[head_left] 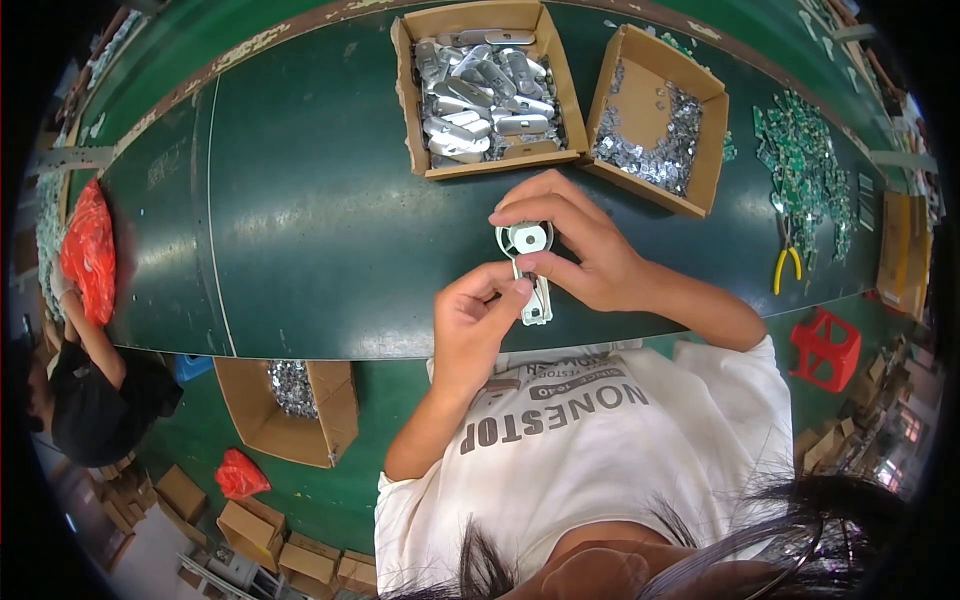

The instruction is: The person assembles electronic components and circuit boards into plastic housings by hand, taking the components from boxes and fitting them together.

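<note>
Pale part [530, 239]: ring end with a disc inside, long narrow tail, held just in from the near edge of the smooth, dark green table [330, 220]. Beyond it, a cardboard box [405, 100] of shiny oblong metal pieces [490, 85]; touching that, a second box [640, 95] with small glinting bits [650, 150]. Broad tabletop runs left; green circuit boards [800, 160] and yellow-handled pliers [787, 265] lie right. Left hand [468, 312]: thumb and fingers pinched on the tail. Right hand [597, 255]: arched, fingers over the ring, thumb below, gripping.
</note>
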### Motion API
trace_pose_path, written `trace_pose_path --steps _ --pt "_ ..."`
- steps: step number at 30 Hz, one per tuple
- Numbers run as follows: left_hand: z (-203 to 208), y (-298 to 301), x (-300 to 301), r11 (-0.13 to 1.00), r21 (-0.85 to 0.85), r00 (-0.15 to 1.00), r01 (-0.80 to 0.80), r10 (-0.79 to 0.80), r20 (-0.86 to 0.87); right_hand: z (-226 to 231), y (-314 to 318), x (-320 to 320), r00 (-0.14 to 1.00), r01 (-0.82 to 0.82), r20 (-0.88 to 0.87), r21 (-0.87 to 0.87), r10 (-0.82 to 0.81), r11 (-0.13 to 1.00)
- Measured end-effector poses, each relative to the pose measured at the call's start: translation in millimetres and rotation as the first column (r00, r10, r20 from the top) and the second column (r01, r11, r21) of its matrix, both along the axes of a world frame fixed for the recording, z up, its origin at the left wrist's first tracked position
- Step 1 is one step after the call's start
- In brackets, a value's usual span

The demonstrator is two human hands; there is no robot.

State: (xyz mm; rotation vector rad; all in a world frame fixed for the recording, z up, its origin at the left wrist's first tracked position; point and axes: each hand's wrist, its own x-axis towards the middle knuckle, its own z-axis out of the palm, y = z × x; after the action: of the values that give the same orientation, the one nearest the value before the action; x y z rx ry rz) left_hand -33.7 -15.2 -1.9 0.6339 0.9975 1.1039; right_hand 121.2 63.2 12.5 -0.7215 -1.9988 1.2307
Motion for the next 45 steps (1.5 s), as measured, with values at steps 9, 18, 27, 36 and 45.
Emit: trace_pose_path --steps 9,18,27,36,45 --pt "12.4 1.6 3.2 0.994 -0.097 0.999 0.05 -0.05 0.005 -5.8 -2.1 0.4 0.999 -0.002 -0.053 -0.008 0.002 1.0" --pt "10.4 0.6 11.5 0.996 0.059 0.997 -0.062 0.065 -0.049 -12.7 -8.6 -4.9 0.993 0.113 -0.004 0.273 -0.116 0.955" --pt "11.0 -4.7 15.8 0.99 0.135 0.976 -0.032 0.06 -0.21 3.4 -15.2 -20.7 0.953 0.247 -0.146 -0.137 -0.266 0.959" --pt "13.4 4.5 12.6 0.993 0.112 0.982 -0.034 0.054 -0.18 1.0 -13.0 -25.8 0.932 0.355 -0.111 0.096 -0.344 0.93" --pt "9.1 7.2 13.5 1.0 -0.02 1.0 -0.002 0.002 0.007 -9.5 -10.7 -21.9 0.95 0.311 -0.026 0.071 -0.31 0.948"
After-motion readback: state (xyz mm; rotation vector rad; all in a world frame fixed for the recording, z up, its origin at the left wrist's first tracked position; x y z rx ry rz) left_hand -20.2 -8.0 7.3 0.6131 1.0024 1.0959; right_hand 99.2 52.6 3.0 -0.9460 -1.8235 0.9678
